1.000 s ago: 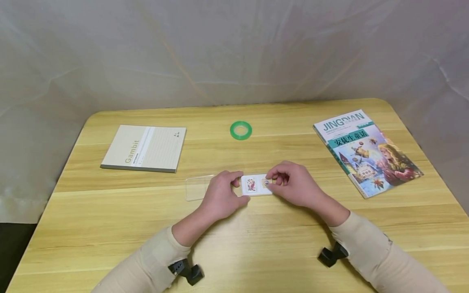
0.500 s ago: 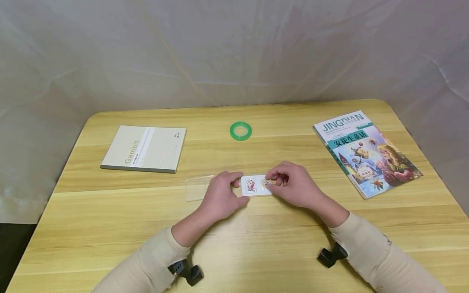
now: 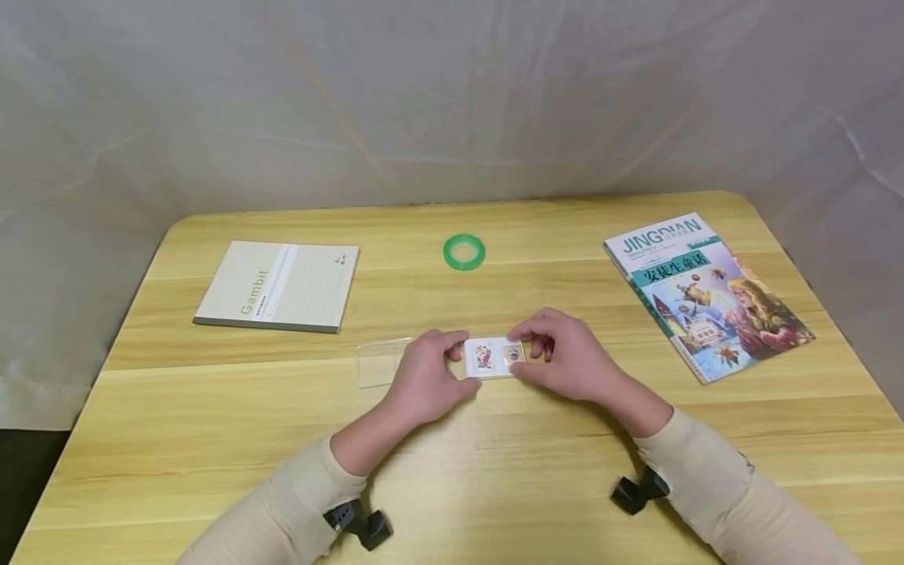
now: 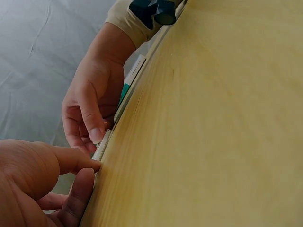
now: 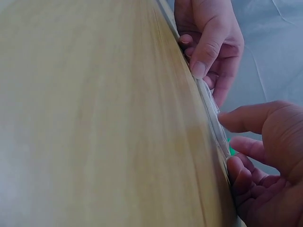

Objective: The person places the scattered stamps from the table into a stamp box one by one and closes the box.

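A flat white rectangular case (image 3: 500, 363) lies on the table in the head view. Two small stamp-like pictures sit on it: a red floral one (image 3: 483, 356) at left and a tan one with a dark round motif (image 3: 514, 355) at right. My left hand (image 3: 428, 378) grips the case's left end between thumb and fingers. At the right end, the thumb and curled fingers of my right hand (image 3: 574, 355) hold the case near its two long edges. A clear plastic plate (image 3: 376, 364) lies partly behind my left hand. Both wrist views show the case nearly edge-on.
A green tape roll (image 3: 464, 252) lies behind the case. A beige notebook (image 3: 278, 285) is at the left, a colourful magazine (image 3: 708, 298) at the right. The wooden table (image 3: 480, 471) ends before a pale sheet at the back.
My right thumb and index finger have parted, moving off the tan picture towards the case's edges, so the picture now shows whole. My left hand has stayed in place.
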`<state>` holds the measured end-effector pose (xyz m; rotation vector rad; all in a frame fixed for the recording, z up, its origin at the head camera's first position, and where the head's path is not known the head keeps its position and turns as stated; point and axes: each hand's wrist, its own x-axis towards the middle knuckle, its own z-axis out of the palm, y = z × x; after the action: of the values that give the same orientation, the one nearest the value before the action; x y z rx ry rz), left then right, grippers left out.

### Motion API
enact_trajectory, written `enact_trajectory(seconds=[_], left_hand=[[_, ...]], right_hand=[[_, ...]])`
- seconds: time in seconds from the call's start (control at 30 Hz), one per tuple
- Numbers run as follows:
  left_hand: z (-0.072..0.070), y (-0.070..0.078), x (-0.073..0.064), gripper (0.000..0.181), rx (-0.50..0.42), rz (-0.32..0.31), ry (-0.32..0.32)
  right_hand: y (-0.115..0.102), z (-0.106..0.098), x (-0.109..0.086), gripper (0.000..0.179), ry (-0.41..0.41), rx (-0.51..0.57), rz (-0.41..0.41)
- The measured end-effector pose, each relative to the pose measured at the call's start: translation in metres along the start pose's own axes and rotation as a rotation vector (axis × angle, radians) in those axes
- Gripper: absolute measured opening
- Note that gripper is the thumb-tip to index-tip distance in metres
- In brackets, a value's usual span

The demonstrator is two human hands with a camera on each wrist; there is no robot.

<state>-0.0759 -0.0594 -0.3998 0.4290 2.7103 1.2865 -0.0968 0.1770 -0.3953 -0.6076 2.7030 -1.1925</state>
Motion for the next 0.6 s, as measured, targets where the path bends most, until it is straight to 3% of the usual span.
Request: enact_trajectory(seconds=[0.6], left_hand=[[0.0002, -0.0006, 0.0005, 0.057, 0.006, 0.005, 0.002]], right_hand=[[-0.0027, -0.0046, 0.0039, 0.038, -0.061, -0.029, -0.015]])
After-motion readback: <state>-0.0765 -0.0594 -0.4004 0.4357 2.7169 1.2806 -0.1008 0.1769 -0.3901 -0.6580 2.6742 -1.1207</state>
